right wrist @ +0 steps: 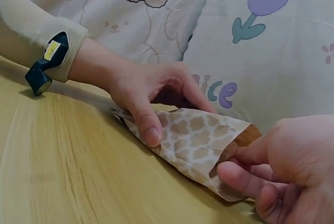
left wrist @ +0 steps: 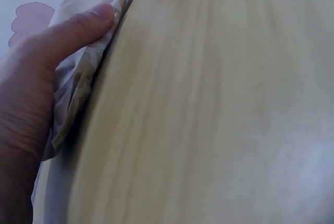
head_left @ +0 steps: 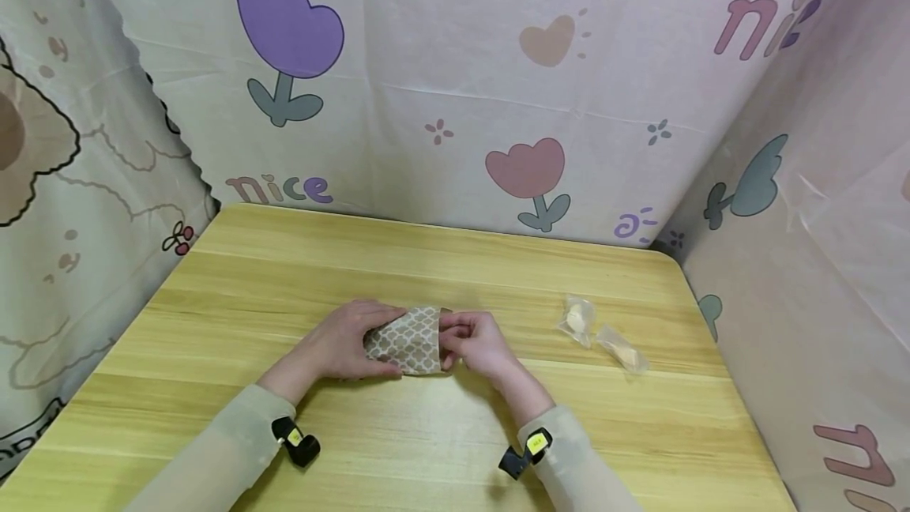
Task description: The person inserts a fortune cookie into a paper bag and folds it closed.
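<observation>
A small paper bag (head_left: 412, 342) with a tan and white lattice print lies on the wooden table, its open mouth facing right. My left hand (head_left: 353, 342) holds its closed end, thumb along the near edge and fingers over the far edge. In the left wrist view the thumb (left wrist: 83, 28) presses on the crumpled paper. My right hand (head_left: 479, 344) is at the mouth with bent fingers (right wrist: 237, 177), some tips reaching inside past the brown inner paper. Those tips are hidden, and I cannot tell whether they pinch anything.
Two small clear packets with pale contents lie right of my right hand: one packet (head_left: 577, 319) farther back, another packet (head_left: 622, 350) nearer. The wooden table (head_left: 284, 259) meets printed cloth curtains (head_left: 426, 62) at the back and both sides.
</observation>
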Demonstrator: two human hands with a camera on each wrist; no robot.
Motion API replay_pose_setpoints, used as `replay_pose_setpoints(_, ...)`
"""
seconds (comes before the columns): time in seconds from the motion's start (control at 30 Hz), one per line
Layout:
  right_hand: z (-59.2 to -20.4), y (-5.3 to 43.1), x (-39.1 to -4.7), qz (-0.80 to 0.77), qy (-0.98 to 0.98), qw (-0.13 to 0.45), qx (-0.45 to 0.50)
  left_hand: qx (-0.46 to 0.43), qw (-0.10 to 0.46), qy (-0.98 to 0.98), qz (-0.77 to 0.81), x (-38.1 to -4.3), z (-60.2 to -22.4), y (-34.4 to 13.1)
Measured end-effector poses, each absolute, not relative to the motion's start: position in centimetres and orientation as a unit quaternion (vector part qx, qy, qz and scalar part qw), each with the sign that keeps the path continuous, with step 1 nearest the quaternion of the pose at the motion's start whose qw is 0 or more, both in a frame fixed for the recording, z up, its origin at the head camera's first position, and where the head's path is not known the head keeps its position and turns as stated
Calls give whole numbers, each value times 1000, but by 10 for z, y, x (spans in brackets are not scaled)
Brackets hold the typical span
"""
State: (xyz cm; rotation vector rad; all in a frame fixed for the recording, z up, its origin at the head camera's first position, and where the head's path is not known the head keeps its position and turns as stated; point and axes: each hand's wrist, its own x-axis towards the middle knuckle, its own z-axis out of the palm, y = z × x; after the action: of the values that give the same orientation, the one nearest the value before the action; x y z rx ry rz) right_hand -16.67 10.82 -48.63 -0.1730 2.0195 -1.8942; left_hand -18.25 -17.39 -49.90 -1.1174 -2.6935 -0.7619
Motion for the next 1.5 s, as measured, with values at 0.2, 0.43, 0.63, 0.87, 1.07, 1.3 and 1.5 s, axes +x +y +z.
replay_pose_setpoints(0.2, -485, 105, -166, -672, 714, 190, -47, -371, 63, -890, -258, -183, -499, -174)
replay_pose_setpoints(0.43, -484, 108, -166, -653, 729, 201, -29, -363, 55, -896, -248, -183, -499, -174)
replay_pose_setpoints(0.63, -483, 111, -166, -654, 726, 210, -26, -356, 47, -900, -246, -183, -500, -174)
replay_pose_setpoints(0.87, -483, 114, -164, -650, 731, 201, -39, -364, 53, -896, -249, -185, -503, -173)
replay_pose_setpoints(1.07, -480, 129, -163, -632, 752, 168, -78, -367, 66, -893, -252, -184, -502, -173)
replay_pose_setpoints(1.3, -474, 158, -164, -577, 801, 104, -126, -367, 65, -893, -252, -183, -502, -173)
replay_pose_setpoints(1.5, -464, 185, -166, -495, 856, 17, -145, -365, 72, -894, -250, -183, -503, -173)
